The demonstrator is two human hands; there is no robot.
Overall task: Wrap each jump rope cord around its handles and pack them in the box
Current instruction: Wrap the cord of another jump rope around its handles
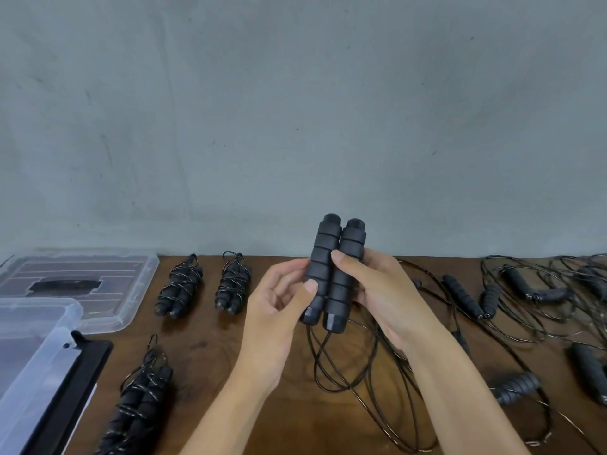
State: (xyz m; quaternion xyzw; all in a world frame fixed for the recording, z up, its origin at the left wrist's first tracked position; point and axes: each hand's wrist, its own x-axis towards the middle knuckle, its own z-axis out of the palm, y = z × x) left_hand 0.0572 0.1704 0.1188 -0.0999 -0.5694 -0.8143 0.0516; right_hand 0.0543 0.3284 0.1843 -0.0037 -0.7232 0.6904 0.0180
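You hold two black foam handles (pixel 331 274) side by side and upright above the wooden table (pixel 262 402), cord ends pointing down. Your right hand (pixel 384 290) wraps its fingers behind the pair, thumb pressed across the front. Your left hand (pixel 279 310) pinches the left handle with thumb and fingertips, palm facing you. The unwound cord (pixel 348 366) hangs from both handles and loops loosely on the table below. Three wrapped ropes lie left of your hands: two at the back (pixel 203 287) and one nearer (pixel 141 408). Unwrapped ropes (pixel 512 297) sprawl at the right. The clear box (pixel 33 372) sits at the left edge, its lid (pixel 82 284) behind it.
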